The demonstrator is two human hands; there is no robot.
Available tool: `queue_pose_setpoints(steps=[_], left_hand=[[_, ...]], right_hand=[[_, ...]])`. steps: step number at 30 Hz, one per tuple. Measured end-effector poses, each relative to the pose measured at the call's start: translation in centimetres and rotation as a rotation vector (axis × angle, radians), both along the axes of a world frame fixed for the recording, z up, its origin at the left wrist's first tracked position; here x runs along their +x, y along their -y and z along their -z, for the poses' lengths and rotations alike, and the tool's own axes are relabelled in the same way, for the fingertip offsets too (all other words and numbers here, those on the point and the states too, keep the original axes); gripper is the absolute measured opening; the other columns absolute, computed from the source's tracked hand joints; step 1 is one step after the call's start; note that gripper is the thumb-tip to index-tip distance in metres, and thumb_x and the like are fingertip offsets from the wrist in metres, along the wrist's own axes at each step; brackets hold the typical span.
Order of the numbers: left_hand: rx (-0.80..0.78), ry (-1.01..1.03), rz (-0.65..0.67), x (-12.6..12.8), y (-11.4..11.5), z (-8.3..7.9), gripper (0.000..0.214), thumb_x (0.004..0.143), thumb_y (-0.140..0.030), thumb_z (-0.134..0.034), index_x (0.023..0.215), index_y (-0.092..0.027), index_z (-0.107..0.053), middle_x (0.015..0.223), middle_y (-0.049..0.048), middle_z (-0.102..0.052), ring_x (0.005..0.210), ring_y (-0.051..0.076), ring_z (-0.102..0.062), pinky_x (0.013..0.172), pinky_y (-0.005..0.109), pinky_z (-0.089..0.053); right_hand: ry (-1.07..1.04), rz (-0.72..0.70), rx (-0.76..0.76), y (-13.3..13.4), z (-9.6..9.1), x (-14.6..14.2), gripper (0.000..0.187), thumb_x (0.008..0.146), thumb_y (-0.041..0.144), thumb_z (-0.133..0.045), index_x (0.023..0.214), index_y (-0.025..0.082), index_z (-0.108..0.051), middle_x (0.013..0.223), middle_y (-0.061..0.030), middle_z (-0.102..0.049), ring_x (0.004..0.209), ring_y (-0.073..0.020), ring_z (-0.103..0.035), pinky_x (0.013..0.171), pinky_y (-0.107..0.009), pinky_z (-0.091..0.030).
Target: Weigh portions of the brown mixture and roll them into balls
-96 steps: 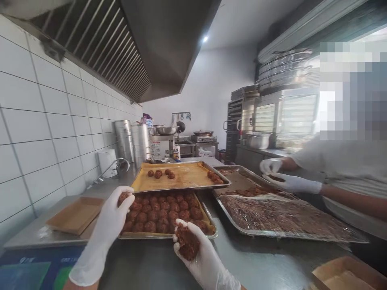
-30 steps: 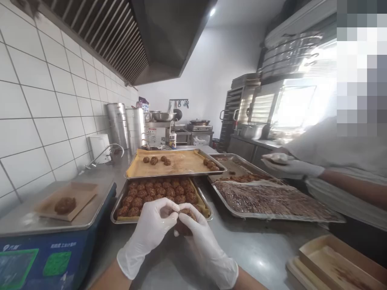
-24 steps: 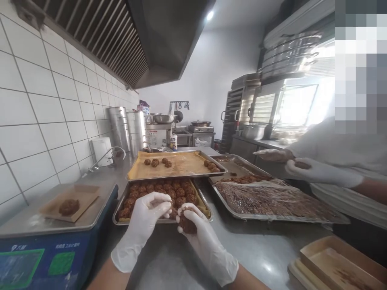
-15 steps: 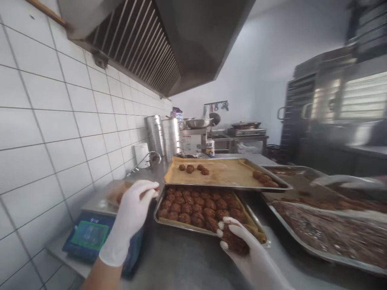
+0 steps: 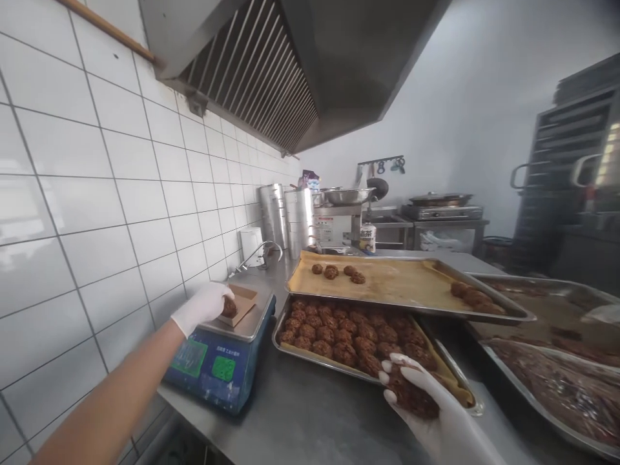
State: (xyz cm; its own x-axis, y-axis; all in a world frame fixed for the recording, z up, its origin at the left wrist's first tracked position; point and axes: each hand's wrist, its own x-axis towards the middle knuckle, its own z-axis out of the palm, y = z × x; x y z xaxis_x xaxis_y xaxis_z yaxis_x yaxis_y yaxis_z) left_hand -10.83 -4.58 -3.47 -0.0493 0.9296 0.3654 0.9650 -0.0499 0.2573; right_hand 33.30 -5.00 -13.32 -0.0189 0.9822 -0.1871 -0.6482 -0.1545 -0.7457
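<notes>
My left hand [image 5: 201, 307], in a white glove, reaches over a digital scale [image 5: 217, 368] and holds a brown minced-meat ball [image 5: 229, 307] against a cardboard tray [image 5: 245, 303] on the weighing plate. My right hand [image 5: 426, 403], also gloved, cups a rough lump of brown mince [image 5: 411, 395] at the near corner of a steel tray [image 5: 375, 374]. That tray holds rows of several brown balls [image 5: 341, 336] on paper, and the fingers of my right hand are just over its rim.
A paper-lined steel tray [image 5: 382, 281] with several balls overlaps the back of the lower tray. A tray of mince under plastic [image 5: 552, 394] lies at the right. White wall tiles [image 5: 121, 194] border the steel counter [image 5: 290, 413] on the left.
My view has swung left. My left hand has moved from the middle of the counter to the scale. My right hand has moved slightly right, still holding the mince.
</notes>
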Motion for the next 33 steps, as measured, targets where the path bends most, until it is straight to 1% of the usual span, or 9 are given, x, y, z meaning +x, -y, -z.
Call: queue_pose_setpoints(steps=[5,9,14,19,23,27,29,31,33], left_hand=[[0.097,0.009,-0.055,-0.3,2.5,-2.6,0.041,0.093,-0.017,-0.044,0.121,-0.025,-0.074,0.124,0.0050,-0.075,0.112,0.022,-0.069,0.099,0.032,-0.050],[0.132,-0.023,-0.005,1.0,4.5,-3.8,0.041,0.096,-0.019,-0.040,0.115,-0.026,-0.076,0.121,0.0026,-0.076,0.111,0.021,-0.068,0.101,0.032,-0.048],[0.147,-0.040,0.037,2.0,5.3,-4.7,0.040,0.098,-0.021,-0.039,0.115,-0.026,-0.075,0.122,0.0018,-0.075,0.110,0.022,-0.068,0.098,0.034,-0.050],[0.136,-0.052,0.060,2.0,5.2,-4.8,0.038,0.096,-0.020,-0.042,0.112,-0.026,-0.076,0.120,0.0012,-0.076,0.109,0.022,-0.068,0.097,0.034,-0.050],[0.113,-0.058,0.062,2.0,5.2,-4.8,0.037,0.096,-0.023,-0.043,0.112,-0.025,-0.076,0.122,0.0025,-0.075,0.110,0.023,-0.067,0.096,0.034,-0.050],[0.082,-0.064,0.068,1.9,5.1,-4.7,0.035,0.096,-0.025,-0.043,0.111,-0.025,-0.075,0.121,0.0024,-0.075,0.109,0.023,-0.067,0.095,0.033,-0.051],[0.070,-0.066,0.069,1.8,4.7,-4.5,0.034,0.097,-0.027,-0.044,0.112,-0.026,-0.075,0.120,0.0027,-0.075,0.108,0.023,-0.067,0.094,0.033,-0.050],[0.054,-0.070,0.068,1.7,4.0,-4.2,0.034,0.097,-0.029,-0.045,0.114,-0.026,-0.074,0.120,0.0039,-0.075,0.107,0.024,-0.067,0.093,0.033,-0.050],[0.027,-0.076,0.065,1.5,3.1,-3.9,0.032,0.096,-0.030,-0.048,0.113,-0.025,-0.074,0.118,0.0057,-0.075,0.104,0.024,-0.068,0.090,0.034,-0.051]], right_hand=[[-0.058,0.005,-0.151,0.1,-1.5,-0.3,0.040,0.068,0.019,-0.076,0.108,0.022,-0.074,0.100,-0.0095,-0.077,0.086,-0.0225,-0.073,0.063,-0.027,-0.064],[-0.094,0.006,-0.189,0.4,-2.4,-1.0,0.028,0.074,0.023,-0.070,0.101,0.021,-0.077,0.107,-0.0117,-0.077,0.089,-0.0253,-0.074,0.064,-0.030,-0.067],[-0.037,0.048,-0.199,0.4,-2.3,-1.6,0.025,0.067,0.028,-0.076,0.091,0.024,-0.079,0.125,-0.0136,-0.071,0.095,-0.0270,-0.073,0.063,-0.030,-0.067],[0.058,0.110,-0.101,0.5,-1.7,-1.4,0.042,0.045,0.018,-0.086,0.085,0.027,-0.079,0.126,-0.0125,-0.069,0.091,-0.0267,-0.071,0.062,-0.030,-0.067],[0.065,0.106,-0.072,0.5,-1.5,-1.1,0.044,0.045,0.021,-0.089,0.088,0.026,-0.080,0.132,-0.0114,-0.067,0.096,-0.0271,-0.070,0.066,-0.030,-0.067],[0.003,0.058,-0.155,0.3,-1.4,-1.0,0.042,0.051,0.025,-0.087,0.093,0.027,-0.079,0.138,-0.0086,-0.065,0.098,-0.0251,-0.070,0.066,-0.028,-0.066],[0.020,0.055,-0.093,0.1,-1.0,-0.8,0.046,0.049,0.022,-0.088,0.094,0.027,-0.079,0.141,-0.0071,-0.063,0.100,-0.0256,-0.069,0.068,-0.028,-0.067],[0.057,0.054,-0.019,0.1,-0.8,-0.6,0.053,0.042,0.015,-0.087,0.093,0.028,-0.080,0.137,-0.0080,-0.065,0.101,-0.0270,-0.070,0.070,-0.029,-0.067],[0.070,0.058,-0.043,0.4,-1.0,-0.6,0.052,0.041,0.013,-0.086,0.091,0.026,-0.080,0.125,-0.0105,-0.071,0.097,-0.0273,-0.071,0.069,-0.029,-0.067]])
